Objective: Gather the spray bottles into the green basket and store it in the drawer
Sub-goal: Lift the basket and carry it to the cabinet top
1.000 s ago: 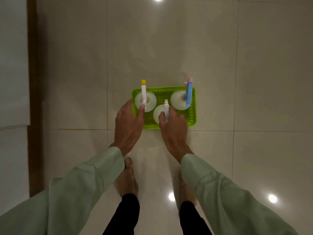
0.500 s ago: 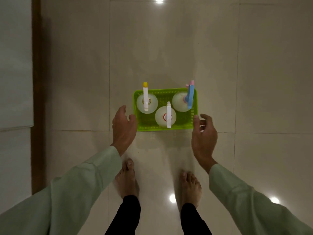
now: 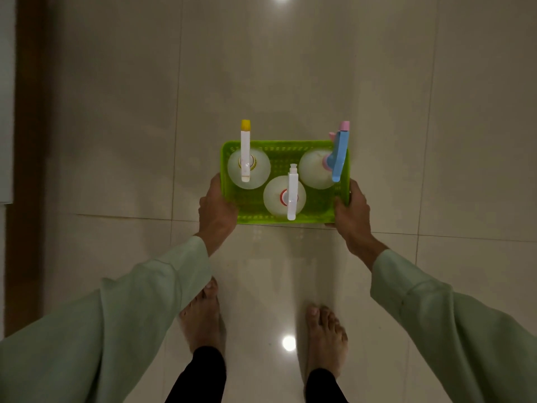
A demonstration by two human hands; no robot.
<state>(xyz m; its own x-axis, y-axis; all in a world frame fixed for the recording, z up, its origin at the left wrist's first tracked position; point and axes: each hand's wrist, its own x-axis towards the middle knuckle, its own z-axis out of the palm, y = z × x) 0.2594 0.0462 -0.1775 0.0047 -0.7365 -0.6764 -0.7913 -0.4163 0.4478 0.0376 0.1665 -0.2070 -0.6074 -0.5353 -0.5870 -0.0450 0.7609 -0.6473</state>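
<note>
Both hands, open beside the basket point(image 3: 290, 218) half a second ago, now clasp its short sides: left hand point(image 3: 217, 209), right hand point(image 3: 350, 215). It sits on the floor point(image 3: 290, 82) holding all three bottles point(image 3: 284, 196); gathering looks complete, the lift toward the unseen drawer next.

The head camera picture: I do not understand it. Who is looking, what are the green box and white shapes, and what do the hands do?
The camera sits on a person's head and looks down, so you see their own arms and bare feet on a tiled floor. The green thing is a basket. Three spray bottles stand in it: yellow-tipped, white and blue. The left hand grips the basket's left side, the right hand its right side.
</note>
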